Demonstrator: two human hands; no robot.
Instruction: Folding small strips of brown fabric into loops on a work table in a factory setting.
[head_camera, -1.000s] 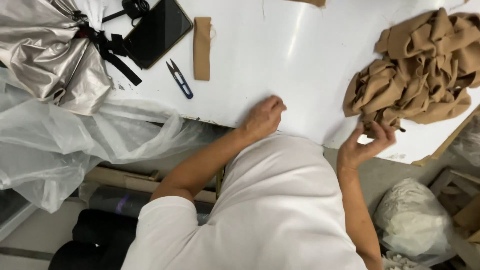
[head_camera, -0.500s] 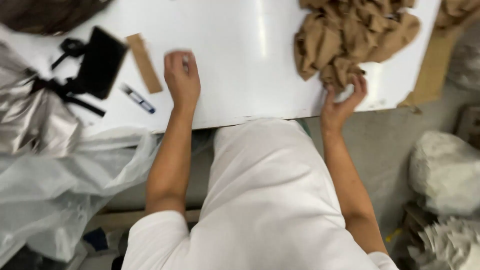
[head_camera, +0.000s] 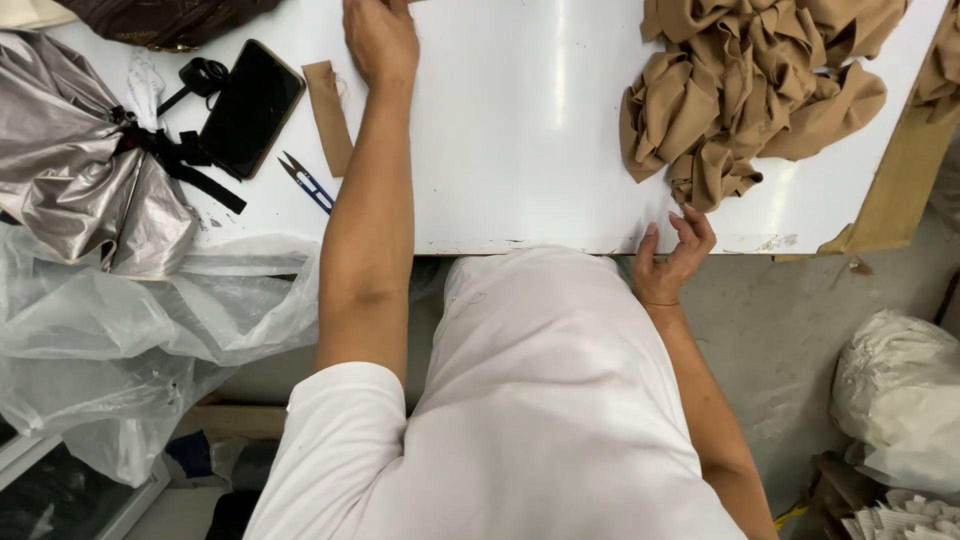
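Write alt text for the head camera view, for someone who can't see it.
A person in a white shirt leans over a white table, left hand stretched flat far across it, right hand at the near edge just below a heap of tan fabric strips. Left lie a phone, thread snips and one tan strip.

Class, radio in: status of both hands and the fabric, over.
Left hand flat on white table, empty. Right hand open at table edge, beside tan fabric pile. Nothing between.
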